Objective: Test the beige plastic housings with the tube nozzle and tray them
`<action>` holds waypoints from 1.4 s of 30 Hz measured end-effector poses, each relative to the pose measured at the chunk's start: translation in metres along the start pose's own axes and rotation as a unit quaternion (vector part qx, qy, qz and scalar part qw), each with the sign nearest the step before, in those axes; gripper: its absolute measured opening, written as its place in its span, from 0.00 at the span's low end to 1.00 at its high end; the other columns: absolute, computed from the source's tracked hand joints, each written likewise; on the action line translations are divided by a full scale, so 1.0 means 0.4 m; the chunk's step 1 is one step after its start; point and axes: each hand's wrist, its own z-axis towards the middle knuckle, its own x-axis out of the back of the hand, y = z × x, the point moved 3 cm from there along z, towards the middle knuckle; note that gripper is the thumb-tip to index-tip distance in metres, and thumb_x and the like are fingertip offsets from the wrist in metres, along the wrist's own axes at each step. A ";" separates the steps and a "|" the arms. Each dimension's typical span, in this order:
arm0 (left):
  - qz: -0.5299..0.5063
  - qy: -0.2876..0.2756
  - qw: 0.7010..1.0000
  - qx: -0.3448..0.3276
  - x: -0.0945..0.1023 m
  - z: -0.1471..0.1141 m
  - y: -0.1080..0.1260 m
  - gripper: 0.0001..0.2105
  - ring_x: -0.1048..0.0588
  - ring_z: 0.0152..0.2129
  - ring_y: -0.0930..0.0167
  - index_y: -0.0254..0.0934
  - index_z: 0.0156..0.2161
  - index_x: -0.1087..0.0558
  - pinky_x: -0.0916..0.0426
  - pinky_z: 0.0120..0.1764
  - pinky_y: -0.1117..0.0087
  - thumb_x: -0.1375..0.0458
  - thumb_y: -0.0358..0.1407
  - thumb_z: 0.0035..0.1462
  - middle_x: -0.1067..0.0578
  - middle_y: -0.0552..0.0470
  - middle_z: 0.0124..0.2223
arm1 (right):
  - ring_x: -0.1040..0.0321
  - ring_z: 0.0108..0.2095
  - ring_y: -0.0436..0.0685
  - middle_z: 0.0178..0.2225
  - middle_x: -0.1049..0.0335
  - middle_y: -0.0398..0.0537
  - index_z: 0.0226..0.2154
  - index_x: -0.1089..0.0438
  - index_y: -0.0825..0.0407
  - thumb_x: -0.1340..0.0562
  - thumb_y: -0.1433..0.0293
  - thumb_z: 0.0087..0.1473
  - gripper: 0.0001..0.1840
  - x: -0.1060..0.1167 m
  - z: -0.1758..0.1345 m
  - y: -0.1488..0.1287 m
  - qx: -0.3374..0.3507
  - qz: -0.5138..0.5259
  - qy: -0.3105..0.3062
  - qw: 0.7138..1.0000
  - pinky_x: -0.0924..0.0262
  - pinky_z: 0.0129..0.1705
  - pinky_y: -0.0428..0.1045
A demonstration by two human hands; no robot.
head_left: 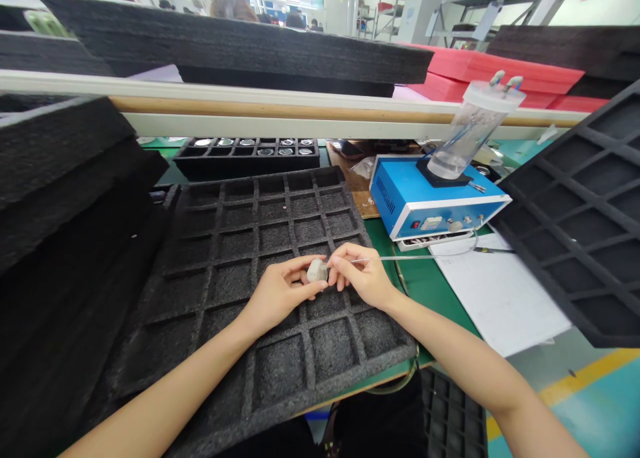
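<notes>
So, my left hand (275, 293) has its thumb and fingers curled around a small pale grey piece (315, 271), pinching it above the black foam tray (307, 351); my right hand (367, 278), just beside it, has thumb and forefinger pressed together on a thin clear tube (415, 258), near the piece's right side; whether the tube's end touches the piece, I cannot tell; the tube runs off to my right and curves up toward the front of a blue machine (395, 201), on which a clear cylinder (460, 138) sits; white paper (505, 305) lies to the right of my tray, with a pen (493, 250) near its top edge; beyond the tray, a second tray (250, 170) holds round shiny pieces (266, 152); stacked black foam (60, 178) rises to my left, and a tilted tray (595, 231) stands at the far right.
</notes>
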 end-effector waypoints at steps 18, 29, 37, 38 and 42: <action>-0.006 -0.004 1.000 0.001 0.002 0.001 -0.004 0.26 0.27 0.27 0.71 0.29 0.51 0.29 0.31 0.28 0.72 0.35 0.35 0.44 0.22 0.48 0.34 | 0.39 0.15 0.46 0.19 0.31 0.43 0.25 0.34 0.54 0.39 0.61 0.52 0.13 -0.001 0.001 0.000 -0.002 -0.005 -0.001 1.000 0.44 0.19 0.43; -0.008 0.001 1.000 0.004 0.001 0.001 -0.003 0.26 0.28 0.26 0.72 0.29 0.50 0.28 0.31 0.28 0.73 0.34 0.35 0.44 0.22 0.48 0.34 | 0.39 0.15 0.46 0.19 0.31 0.42 0.26 0.34 0.54 0.39 0.62 0.52 0.13 -0.001 0.001 -0.003 -0.003 -0.001 -0.001 1.000 0.44 0.19 0.43; -0.014 -0.007 1.000 0.006 0.002 0.000 -0.007 0.27 0.29 0.28 0.72 0.29 0.51 0.29 0.32 0.28 0.73 0.35 0.35 0.45 0.22 0.48 0.36 | 0.39 0.15 0.46 0.19 0.31 0.43 0.25 0.34 0.55 0.39 0.62 0.52 0.13 0.000 0.000 -0.003 -0.001 -0.004 0.003 1.000 0.44 0.19 0.43; -0.014 -0.007 1.000 0.007 0.002 0.000 -0.008 0.27 0.28 0.28 0.72 0.29 0.52 0.30 0.32 0.28 0.73 0.35 0.35 0.45 0.22 0.47 0.36 | 0.39 0.15 0.46 0.19 0.31 0.43 0.25 0.34 0.55 0.39 0.62 0.52 0.12 0.000 0.000 -0.003 0.000 -0.004 0.003 1.000 0.44 0.19 0.43; -0.007 -0.010 1.000 0.005 0.004 0.000 -0.011 0.26 0.28 0.28 0.71 0.29 0.52 0.30 0.32 0.28 0.73 0.35 0.35 0.45 0.22 0.48 0.35 | 0.39 0.15 0.45 0.19 0.31 0.42 0.25 0.34 0.55 0.39 0.63 0.52 0.12 -0.001 0.000 -0.002 0.001 -0.002 0.002 1.000 0.44 0.19 0.43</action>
